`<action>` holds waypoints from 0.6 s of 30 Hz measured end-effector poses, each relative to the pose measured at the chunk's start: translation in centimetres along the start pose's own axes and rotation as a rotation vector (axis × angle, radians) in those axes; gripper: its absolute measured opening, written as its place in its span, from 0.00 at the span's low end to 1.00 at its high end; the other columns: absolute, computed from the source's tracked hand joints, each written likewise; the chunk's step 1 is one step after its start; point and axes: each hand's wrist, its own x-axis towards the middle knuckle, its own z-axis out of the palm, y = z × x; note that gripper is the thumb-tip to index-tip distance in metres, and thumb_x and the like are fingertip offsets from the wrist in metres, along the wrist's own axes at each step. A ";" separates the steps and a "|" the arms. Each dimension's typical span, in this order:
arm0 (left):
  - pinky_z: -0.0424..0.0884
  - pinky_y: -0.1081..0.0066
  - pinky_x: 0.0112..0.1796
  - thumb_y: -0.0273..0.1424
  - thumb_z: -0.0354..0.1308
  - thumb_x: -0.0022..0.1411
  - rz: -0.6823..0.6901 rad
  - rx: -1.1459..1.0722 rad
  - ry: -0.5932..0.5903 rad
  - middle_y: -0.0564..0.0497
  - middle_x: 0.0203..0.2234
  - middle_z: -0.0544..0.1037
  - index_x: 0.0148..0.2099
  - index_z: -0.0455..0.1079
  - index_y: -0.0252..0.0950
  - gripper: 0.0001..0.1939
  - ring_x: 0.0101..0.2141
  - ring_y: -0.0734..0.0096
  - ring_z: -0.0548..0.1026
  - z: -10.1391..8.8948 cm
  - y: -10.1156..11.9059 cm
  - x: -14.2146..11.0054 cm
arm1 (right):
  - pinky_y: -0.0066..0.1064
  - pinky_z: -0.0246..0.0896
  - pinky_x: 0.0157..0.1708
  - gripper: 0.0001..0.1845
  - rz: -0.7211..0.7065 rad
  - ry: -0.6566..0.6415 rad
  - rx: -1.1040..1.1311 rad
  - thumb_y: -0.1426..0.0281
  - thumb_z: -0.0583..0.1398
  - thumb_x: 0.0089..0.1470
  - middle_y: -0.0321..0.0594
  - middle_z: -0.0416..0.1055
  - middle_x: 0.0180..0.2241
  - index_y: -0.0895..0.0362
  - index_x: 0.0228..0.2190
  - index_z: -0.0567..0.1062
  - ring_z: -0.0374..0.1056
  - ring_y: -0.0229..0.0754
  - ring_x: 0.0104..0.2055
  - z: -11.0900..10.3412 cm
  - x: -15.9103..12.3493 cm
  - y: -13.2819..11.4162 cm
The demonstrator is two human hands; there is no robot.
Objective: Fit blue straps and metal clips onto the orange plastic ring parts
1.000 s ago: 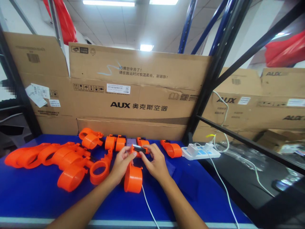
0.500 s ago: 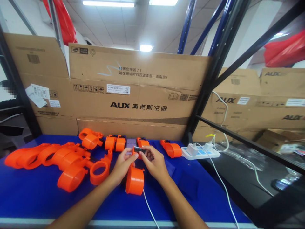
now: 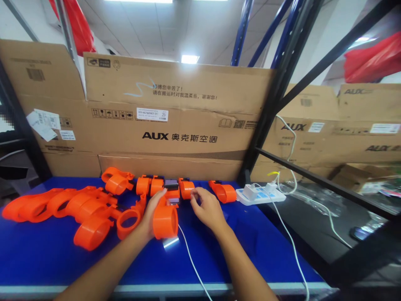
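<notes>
My left hand (image 3: 153, 211) is closed round an orange plastic tape-ring-like part (image 3: 165, 222), held upright just above the table. A black piece (image 3: 171, 187) shows at its upper end, by my fingertips. Most of my left fingers are hidden behind the part. To the right, my right hand (image 3: 208, 209) is off it, its fingers loosely bent and slightly apart, with nothing visible in them. Its fingertips are near another orange ring part (image 3: 187, 190); whether they touch it I cannot tell. A phone-like grey screen (image 3: 171, 182) lies partly hidden behind the held part.
Many orange ring parts (image 3: 92, 232) lie on the left of the blue table (image 3: 140, 267). One more (image 3: 226, 193) sits at right, beside a white power strip (image 3: 261, 195). A white cable (image 3: 191, 259) crosses the front edge. A cardboard sheet (image 3: 175, 121) stands behind.
My right hand has let go of the black piece and drawn slightly away to the right. The held orange part has shifted left and up in my left hand.
</notes>
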 end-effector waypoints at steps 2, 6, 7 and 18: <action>0.66 0.75 0.21 0.40 0.66 0.59 -0.082 -0.092 -0.006 0.56 0.15 0.69 0.30 0.68 0.36 0.15 0.16 0.74 0.69 -0.2 0.5 0.1 | 0.30 0.57 0.33 0.06 0.001 -0.156 -0.171 0.71 0.58 0.58 0.42 0.76 0.35 0.55 0.36 0.76 0.70 0.44 0.38 -0.5 0.0 0.3; 0.66 0.75 0.19 0.40 0.63 0.62 -0.160 -0.135 -0.029 0.56 0.14 0.69 0.30 0.68 0.36 0.15 0.14 0.74 0.70 -0.5 0.8 0.1 | 0.31 0.55 0.32 0.05 0.024 -0.342 -0.342 0.69 0.61 0.56 0.44 0.77 0.38 0.55 0.36 0.77 0.71 0.45 0.39 -0.7 -0.1 0.5; 0.66 0.75 0.19 0.40 0.64 0.62 -0.157 -0.131 -0.013 0.56 0.14 0.69 0.30 0.68 0.36 0.15 0.14 0.74 0.70 -0.5 0.7 0.1 | 0.31 0.55 0.32 0.05 0.035 -0.363 -0.360 0.68 0.62 0.56 0.44 0.77 0.38 0.55 0.35 0.78 0.71 0.45 0.40 -0.7 -0.2 0.5; 0.68 0.78 0.19 0.38 0.68 0.58 -0.077 -0.084 0.104 0.56 0.16 0.70 0.30 0.66 0.35 0.16 0.15 0.78 0.70 0.2 0.9 0.4 | 0.31 0.57 0.33 0.07 0.000 -0.294 -0.115 0.71 0.65 0.53 0.41 0.78 0.36 0.52 0.36 0.79 0.72 0.45 0.37 -0.1 -0.7 0.0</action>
